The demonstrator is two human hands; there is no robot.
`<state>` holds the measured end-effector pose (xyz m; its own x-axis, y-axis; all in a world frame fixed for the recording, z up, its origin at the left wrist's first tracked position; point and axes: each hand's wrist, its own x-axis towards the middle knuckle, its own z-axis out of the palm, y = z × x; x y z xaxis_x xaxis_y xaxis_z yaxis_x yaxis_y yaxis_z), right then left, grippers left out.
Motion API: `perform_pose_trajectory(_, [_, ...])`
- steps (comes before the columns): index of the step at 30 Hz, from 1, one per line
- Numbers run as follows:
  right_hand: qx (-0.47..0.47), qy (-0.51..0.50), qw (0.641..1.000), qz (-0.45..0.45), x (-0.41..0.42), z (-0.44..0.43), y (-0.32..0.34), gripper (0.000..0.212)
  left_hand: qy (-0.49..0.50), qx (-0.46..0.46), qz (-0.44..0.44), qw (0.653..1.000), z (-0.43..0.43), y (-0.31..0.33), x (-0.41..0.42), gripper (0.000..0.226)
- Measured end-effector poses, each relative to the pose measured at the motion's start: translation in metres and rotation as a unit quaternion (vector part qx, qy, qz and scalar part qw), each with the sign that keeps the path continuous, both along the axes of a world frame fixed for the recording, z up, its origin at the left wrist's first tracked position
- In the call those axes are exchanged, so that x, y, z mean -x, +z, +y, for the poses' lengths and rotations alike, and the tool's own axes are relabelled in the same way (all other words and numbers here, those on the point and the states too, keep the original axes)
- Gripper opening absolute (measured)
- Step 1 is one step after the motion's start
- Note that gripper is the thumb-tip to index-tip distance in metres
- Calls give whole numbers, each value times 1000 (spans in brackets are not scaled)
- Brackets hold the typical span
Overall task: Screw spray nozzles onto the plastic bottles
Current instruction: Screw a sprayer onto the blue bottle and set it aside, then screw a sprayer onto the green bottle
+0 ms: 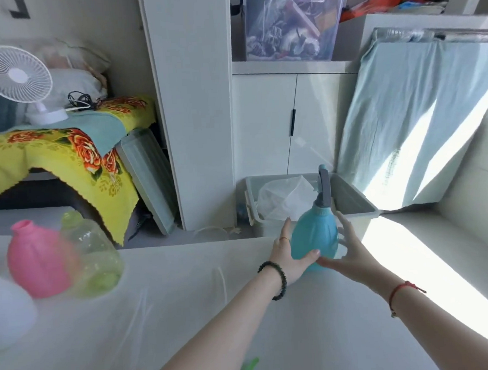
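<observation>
Both hands, left hand (289,256) and right hand (351,252), cup the blue bottle (314,235) at centre right, fingers spread around it, apparently steadying it upright at the surface (187,315) edge; nozzle (323,189) fitted.

My two bare forearms, no sleeves in sight.

On my left hand (287,254) I see a thin gold ring, with a dark beaded bracelet (276,279) at that wrist; my right hand (351,257) has a red cord bracelet (401,291) tied at its wrist.
</observation>
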<state>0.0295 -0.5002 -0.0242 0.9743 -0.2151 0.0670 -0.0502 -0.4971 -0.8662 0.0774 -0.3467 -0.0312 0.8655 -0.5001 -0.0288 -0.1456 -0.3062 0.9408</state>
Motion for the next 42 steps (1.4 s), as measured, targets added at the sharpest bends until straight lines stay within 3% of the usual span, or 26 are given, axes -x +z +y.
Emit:
perform_pose_trajectory(2, [-3,-63,996,-57,10,10,5,100,9,-3,-5,1000,24,3,7,90])
perform_pose_trajectory(5, [8,-153,965,-213,27,39,18,68,36,5,-19,999,78,11,17,86])
perform_pose_trajectory(8, [30,-145,946,-288,36,84,41,50,80,6,-48,996,144,24,29,78])
perform_pose_trajectory(13, [22,-7,958,-286,30,185,77,45,178,63,-135,973,248,59,65,53])
perform_pose_trajectory(16, [23,92,960,-263,31,250,83,44,254,71,-246,933,305,77,91,43])
perform_pose_trajectory(19, [42,186,959,-211,34,316,77,51,353,43,-324,877,360,81,108,41])
perform_pose_trajectory(22, [40,272,948,-158,40,375,64,61,446,-12,-316,837,409,67,116,58])
perform_pose_trajectory(25, [41,323,940,-102,46,420,47,72,483,-39,-223,846,439,42,117,83])
perform_pose_trajectory(28, [48,348,935,-39,48,448,27,81,475,-21,-148,867,449,16,114,92])
perform_pose_trajectory(35, [73,372,925,37,50,451,11,78,449,13,-130,884,443,-5,116,72])
perform_pose_trajectory(42, [172,391,903,33,44,366,49,52,306,6,-87,948,409,-3,136,69])
